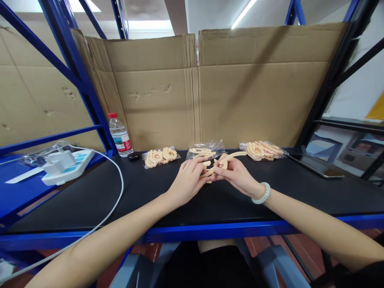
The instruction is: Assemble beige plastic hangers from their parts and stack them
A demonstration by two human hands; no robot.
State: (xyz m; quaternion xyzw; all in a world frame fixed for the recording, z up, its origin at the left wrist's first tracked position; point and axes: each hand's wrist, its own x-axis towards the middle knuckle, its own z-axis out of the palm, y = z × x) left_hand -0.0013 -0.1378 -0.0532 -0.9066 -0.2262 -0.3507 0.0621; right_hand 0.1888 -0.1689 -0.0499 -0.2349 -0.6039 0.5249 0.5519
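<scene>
Above the black tabletop (144,200), both hands are close together around pale beige, curved flat pieces. My left hand (188,179) pinches a beige piece (208,173) between thumb and fingers. Closed on a curved beige strip (235,155), my right hand (237,176) has a light scrunchie-like band at its wrist. The strip's free end points up to the right. Fingers hide parts of the pieces, so I cannot tell whether they are joined. Just behind the hands lies an opened-looking clear plastic bag (218,148) with similar pieces (201,152) in it.
Clear bags of beige pieces lie at left (160,157) and right (262,151). A water bottle (120,138) stands by a small black object (133,157). A power strip (78,165) with a white cable (122,184) is left; a dark tablet-like slab (315,165) right. Cardboard (255,92) walls the back.
</scene>
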